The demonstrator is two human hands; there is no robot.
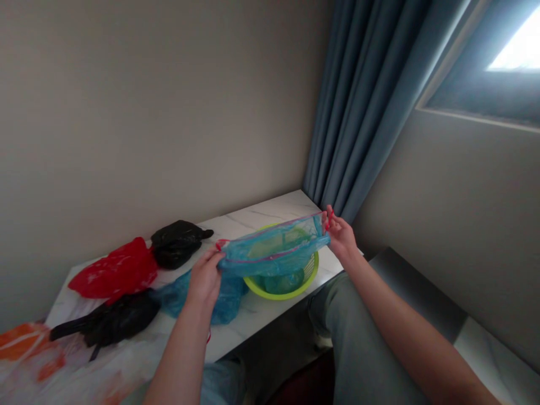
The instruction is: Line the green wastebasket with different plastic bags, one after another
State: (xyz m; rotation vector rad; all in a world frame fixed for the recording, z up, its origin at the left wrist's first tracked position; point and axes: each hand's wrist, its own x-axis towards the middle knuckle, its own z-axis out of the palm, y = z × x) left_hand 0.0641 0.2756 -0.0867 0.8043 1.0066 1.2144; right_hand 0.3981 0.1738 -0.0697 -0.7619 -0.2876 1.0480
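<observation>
A translucent blue plastic bag [270,256] with a pink drawstring edge is stretched between my two hands, its mouth spread wide. My left hand [205,275] grips the bag's left end, where a bit of red drawstring sticks up. On the other side, my right hand [341,235] pinches the right end, with red string at its fingers. Below the bag stands a lime-green plastic basket [282,296], partly hidden by it; bluish plastic shows inside. Another blue plastic bag [230,301] lies crumpled on the table, beside the basket and behind my left wrist.
On the marble-patterned table [253,332], a red bag [118,270] and black bags [175,242] lie to the left. Orange and white plastic bags [29,360] fill the near left corner. A blue curtain [358,112] hangs at the table's right end, and walls stand behind.
</observation>
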